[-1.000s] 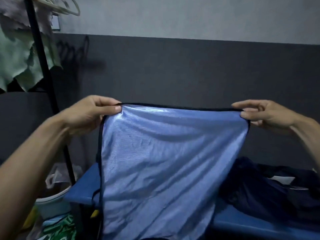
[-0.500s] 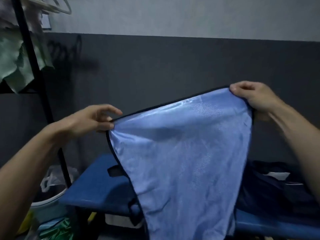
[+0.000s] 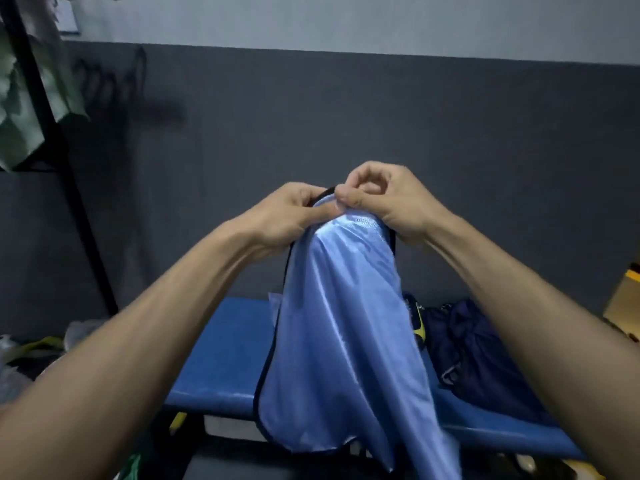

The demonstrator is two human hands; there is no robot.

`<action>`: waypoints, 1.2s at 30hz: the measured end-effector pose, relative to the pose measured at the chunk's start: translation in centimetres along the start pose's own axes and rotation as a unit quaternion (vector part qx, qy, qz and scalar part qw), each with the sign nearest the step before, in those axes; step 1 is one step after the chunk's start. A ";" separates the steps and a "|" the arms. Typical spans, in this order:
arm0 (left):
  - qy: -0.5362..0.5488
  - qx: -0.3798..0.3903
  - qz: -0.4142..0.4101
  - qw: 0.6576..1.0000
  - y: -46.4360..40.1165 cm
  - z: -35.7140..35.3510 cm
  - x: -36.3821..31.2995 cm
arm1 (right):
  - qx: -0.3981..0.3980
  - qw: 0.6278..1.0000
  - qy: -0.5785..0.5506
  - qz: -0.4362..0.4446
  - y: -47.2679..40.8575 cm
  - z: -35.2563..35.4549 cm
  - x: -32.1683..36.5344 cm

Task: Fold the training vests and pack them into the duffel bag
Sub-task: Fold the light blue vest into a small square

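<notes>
Shiny light-blue mesh training vest with black edge binding (image 3: 341,341): doubled over, hanging lengthwise at frame centre. Dark navy fabric duffel bag (image 3: 485,362): slumped, lower right.

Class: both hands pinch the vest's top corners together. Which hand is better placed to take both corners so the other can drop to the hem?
Probably the left hand: its thumb already presses the vest against its fingers where the corners meet. The right hand pinches only with its fingertips.

Both hands have come together; the blue vest (image 3: 341,327) now hangs doubled.
</notes>
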State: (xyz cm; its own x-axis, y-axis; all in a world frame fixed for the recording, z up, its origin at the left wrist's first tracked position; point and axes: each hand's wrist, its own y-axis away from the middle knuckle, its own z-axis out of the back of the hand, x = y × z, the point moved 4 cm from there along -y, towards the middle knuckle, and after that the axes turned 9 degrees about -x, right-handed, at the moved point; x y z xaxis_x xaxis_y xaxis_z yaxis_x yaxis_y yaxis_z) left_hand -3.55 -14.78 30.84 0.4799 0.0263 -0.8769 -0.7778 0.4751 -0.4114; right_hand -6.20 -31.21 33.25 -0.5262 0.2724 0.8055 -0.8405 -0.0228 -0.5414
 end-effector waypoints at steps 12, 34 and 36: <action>-0.028 -0.168 -0.064 0.983 -0.5 5.1 -0.1 | 0.246 0.946 0.007 -0.211 9.1 -1.9 -12.5; -0.081 -0.457 -0.087 0.881 -0.8 20.4 7.7 | -0.097 0.912 0.397 -0.036 1.2 15.5 -11.3; -0.075 -0.478 -0.102 0.869 -1.2 21.5 7.0 | -0.178 0.900 0.397 0.034 -0.4 16.8 -8.8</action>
State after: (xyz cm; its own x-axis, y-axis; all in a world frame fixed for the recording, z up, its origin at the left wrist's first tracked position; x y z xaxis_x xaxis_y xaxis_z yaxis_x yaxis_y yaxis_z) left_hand 9.49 3.77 30.53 0.6397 0.1761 -0.7482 -0.6168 -0.4632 -0.6364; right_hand -3.41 -49.76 30.45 -0.1988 0.8867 0.4175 -0.6409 0.2046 -0.7398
